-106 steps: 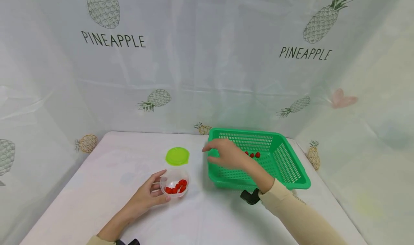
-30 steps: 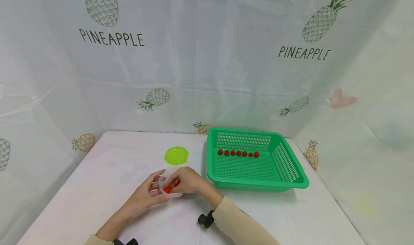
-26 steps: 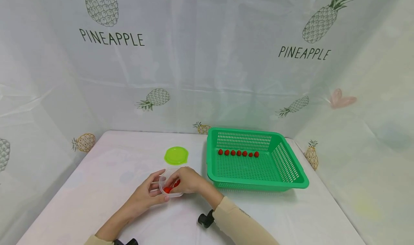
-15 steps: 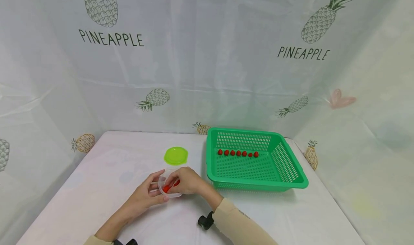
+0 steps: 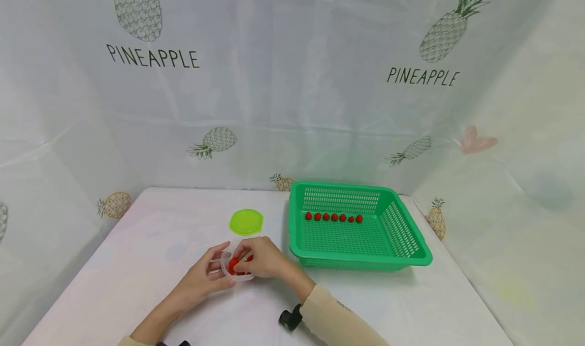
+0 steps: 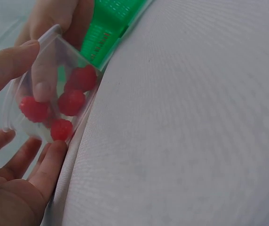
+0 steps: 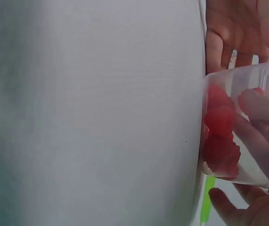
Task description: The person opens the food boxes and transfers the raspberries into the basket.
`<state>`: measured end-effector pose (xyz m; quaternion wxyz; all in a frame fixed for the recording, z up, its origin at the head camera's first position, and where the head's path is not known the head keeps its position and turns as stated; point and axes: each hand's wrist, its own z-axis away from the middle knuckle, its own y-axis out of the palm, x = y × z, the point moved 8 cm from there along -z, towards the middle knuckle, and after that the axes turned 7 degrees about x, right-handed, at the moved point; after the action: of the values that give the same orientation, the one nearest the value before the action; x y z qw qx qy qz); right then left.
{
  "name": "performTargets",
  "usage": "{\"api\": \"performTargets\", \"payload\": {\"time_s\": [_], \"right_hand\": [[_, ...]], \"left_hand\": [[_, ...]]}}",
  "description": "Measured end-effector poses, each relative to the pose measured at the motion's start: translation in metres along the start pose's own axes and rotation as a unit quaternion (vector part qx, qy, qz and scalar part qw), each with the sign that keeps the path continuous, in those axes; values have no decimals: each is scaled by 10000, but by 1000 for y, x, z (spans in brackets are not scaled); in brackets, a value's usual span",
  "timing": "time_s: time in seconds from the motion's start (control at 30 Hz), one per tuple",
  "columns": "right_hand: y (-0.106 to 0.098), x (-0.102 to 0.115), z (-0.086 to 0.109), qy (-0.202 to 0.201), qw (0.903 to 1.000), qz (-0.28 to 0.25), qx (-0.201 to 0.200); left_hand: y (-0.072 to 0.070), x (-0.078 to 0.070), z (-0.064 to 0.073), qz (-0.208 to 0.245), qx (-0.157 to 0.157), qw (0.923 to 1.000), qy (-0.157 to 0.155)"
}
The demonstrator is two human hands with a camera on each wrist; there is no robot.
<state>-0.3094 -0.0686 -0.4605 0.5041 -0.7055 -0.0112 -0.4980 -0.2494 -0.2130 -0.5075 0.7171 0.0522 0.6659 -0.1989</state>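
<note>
In the head view a clear plastic tub (image 5: pixel 242 278) stands on the table, with several raspberries (image 7: pixel 221 150) at its bottom. My left hand (image 5: pixel 196 282) steadies it from the left, thumb and fingers spread around its wall. From the right, my right hand (image 5: pixel 265 257) reaches down inside the tub. Its thumb and fingers pinch one raspberry (image 5: pixel 233 264), which the right wrist view shows raised off the tub's bottom, apart from the others. The right hand partly hides the tub's inside in the head view.
Right of the tub sits a green plastic basket (image 5: pixel 361 263), with a row of several red berries (image 5: pixel 334 217) along its far side. A lime-green lid (image 5: pixel 246 222) lies behind the tub. Pineapple-print sheeting (image 5: pixel 292 97) hangs behind the table (image 5: pixel 183 211).
My right hand has come from over the basket into the tub and has now picked up a raspberry there. My left hand has kept its hold. The head view has shifted slightly.
</note>
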Motion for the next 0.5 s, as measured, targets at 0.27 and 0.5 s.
{"api": "performTargets", "payload": {"time_s": [0.27, 0.5], "right_hand": [[-13, 5, 10, -42, 9981, 0, -610], [-33, 12, 17, -60, 9928, -8, -1198]], "left_hand": [[3, 0, 2, 166, 39, 9999, 16], [1, -1, 1, 71, -60, 9999, -46]]}}
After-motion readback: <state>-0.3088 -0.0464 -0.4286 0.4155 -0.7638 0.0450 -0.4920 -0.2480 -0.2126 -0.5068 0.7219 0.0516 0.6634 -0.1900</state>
